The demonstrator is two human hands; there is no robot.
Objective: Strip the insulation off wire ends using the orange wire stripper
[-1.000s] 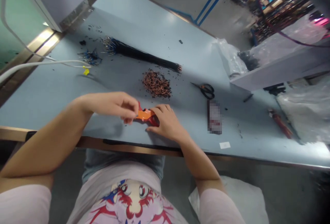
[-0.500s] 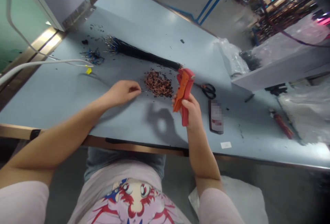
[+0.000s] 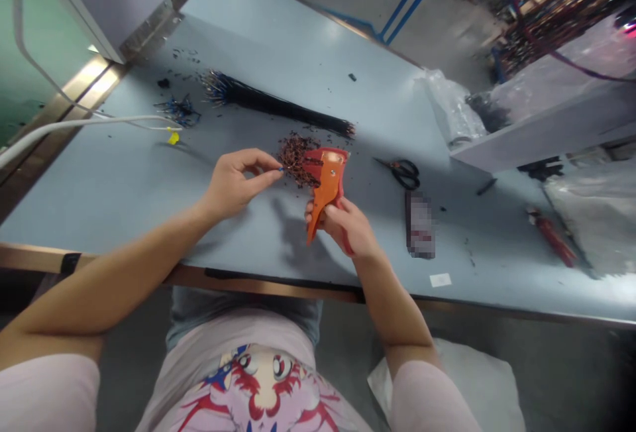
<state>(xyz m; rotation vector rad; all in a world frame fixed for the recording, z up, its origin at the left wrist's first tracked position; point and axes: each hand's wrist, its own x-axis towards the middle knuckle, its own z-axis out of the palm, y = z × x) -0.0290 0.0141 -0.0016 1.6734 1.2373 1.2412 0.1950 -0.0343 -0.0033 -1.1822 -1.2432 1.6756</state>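
My right hand (image 3: 345,223) is wrapped round a red and orange wire stripper (image 3: 328,177), its jaws pointing left over a pile of small copper and black wire scraps (image 3: 293,150). Thumb and forefinger of my left hand (image 3: 238,180) pinch a tiny blue-ended wire terminal (image 3: 281,168) just left of the pile. The terminal is apart from the jaws; most of it is hidden by the fingers. Behind both hands lies a long bundle of black wires (image 3: 288,108) with metal and blue ends at its left. A smaller heap of blue-ended pieces (image 3: 179,111) lies left of it.
Black-handled scissors (image 3: 405,173), a phone (image 3: 420,223) and a white label (image 3: 440,280) lie right of my right hand. A white cable (image 3: 89,122) with a yellow tag (image 3: 173,137) reaches in from the left. Plastic bags (image 3: 452,114) and a red-handled tool (image 3: 551,236) are farther right.
My right hand has brought the wire stripper left and turned its jaws toward the left, over the scraps. My left hand has shifted slightly right, and the blue end now shows.
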